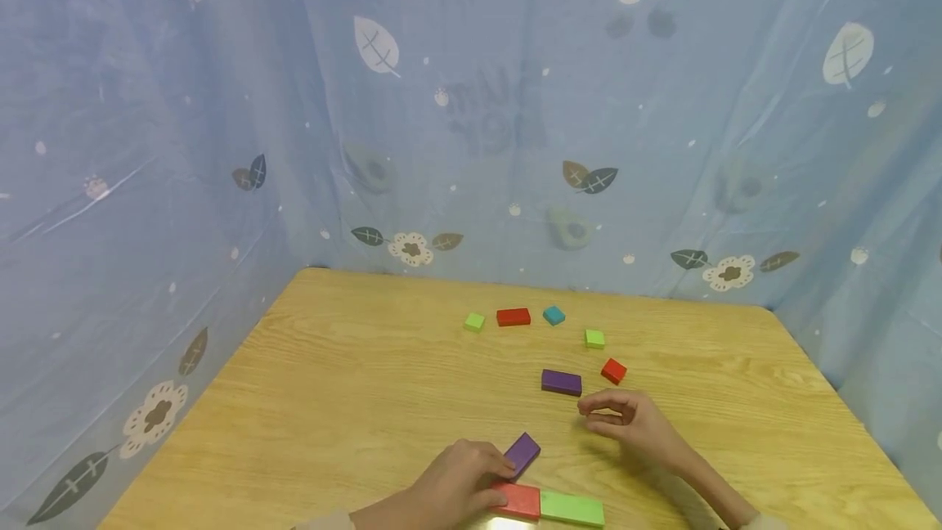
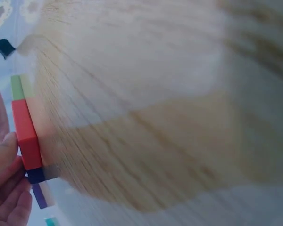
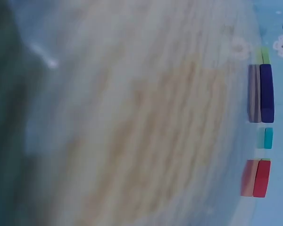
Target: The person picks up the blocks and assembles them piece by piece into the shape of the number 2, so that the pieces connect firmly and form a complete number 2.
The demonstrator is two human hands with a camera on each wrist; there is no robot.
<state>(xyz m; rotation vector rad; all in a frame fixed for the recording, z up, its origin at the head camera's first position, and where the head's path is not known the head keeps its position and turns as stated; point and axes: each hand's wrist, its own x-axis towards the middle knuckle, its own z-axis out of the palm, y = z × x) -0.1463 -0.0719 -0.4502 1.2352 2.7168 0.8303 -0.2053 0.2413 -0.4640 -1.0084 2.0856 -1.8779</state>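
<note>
Left hand (image 1: 456, 481) pinching, fingers (image 1: 495, 458) bent; right hand (image 1: 631, 424) apart, hovering, fingers loosely curved.

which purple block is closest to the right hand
The far purple block, lying just beyond the right hand. The near purple block instead lies at the fingers of the left hand.

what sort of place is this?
Probably a screened-off tabletop workspace indoors: a wood-grain table, leaf-and-flower printed blue sheeting behind it and at both sides, and small coloured blocks on top. The wider room isn't visible.
</note>
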